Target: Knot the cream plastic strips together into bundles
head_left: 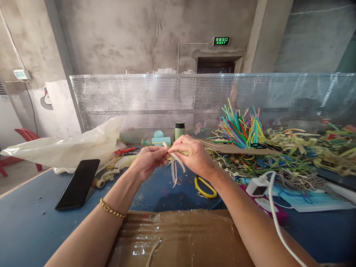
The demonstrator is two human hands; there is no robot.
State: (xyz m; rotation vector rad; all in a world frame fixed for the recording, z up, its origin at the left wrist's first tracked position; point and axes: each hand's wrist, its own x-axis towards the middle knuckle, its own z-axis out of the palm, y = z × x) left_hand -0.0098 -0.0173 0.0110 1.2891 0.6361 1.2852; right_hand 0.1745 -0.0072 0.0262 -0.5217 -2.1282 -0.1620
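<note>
Both hands meet above the middle of the bench (26,217), just past the cardboard (177,242) at its near edge. The left hand (152,160) has thumb and forefinger pinched on the pale strips (178,161), and the right hand (194,154) is clamped on them just beside; whether the fingertips touch each other I cannot tell. The loose ends hang down between the hands, and a short end pokes up over the left fingertips. How the strips join under the fingers is hidden.

The strips look very light and limp: the ends droop and curl, so they should bend easily and hold little shape. They seem smooth, perhaps a little slippery, so a firm pinch with the finger pads, close to where the hands meet, would be a better hold than the dangling tips, which would likely swing away. A hard jerk might stretch or tear something so thin; a steady, even pull looks safer.

Toward the left edge of the bench lies a black phone (77,184), with a plastic sheet (75,143) behind it. A yellow handle (205,188) lies below the right wrist, and a bunch of coloured strips (242,126) stands toward the far edge, right of the middle
</note>
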